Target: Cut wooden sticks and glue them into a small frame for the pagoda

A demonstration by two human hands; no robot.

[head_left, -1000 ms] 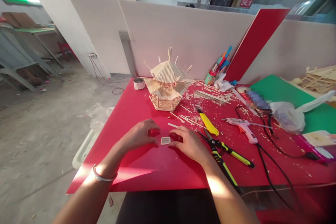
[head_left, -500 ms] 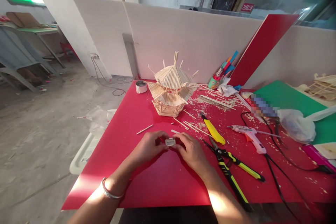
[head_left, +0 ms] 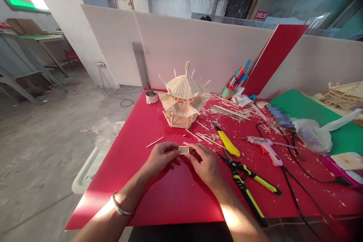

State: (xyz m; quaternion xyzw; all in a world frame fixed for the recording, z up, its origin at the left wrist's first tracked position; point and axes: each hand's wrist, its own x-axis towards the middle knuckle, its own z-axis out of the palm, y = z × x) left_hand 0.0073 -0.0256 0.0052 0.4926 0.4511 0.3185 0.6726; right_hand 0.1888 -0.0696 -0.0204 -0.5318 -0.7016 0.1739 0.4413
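Between my two hands is a small rectangular wooden frame (head_left: 183, 150), pale and with a hollow middle. My left hand (head_left: 163, 157) pinches its left end between thumb and fingers. At the right end, my right hand (head_left: 204, 160) grips it the same way. Beyond them stands a pagoda model (head_left: 183, 100) built of thin wooden sticks, with two tiers of roof. A single stick (head_left: 155, 142) lies just past my left hand. Several cut sticks (head_left: 205, 138) are scattered past my right hand.
To the right lie a yellow utility knife (head_left: 227, 143), black-and-yellow pliers (head_left: 241, 172) and a pink glue gun (head_left: 265, 147) with its cord. A white cup (head_left: 151, 97) stands at the back left. A pen holder (head_left: 227, 92) leans near the red board (head_left: 276, 58). Wood scraps litter the red table (head_left: 136, 196).
My hands have closed on the small frame from both sides and lifted it off the table, tilting it. A stick previously hidden by my left hand now shows on the table.
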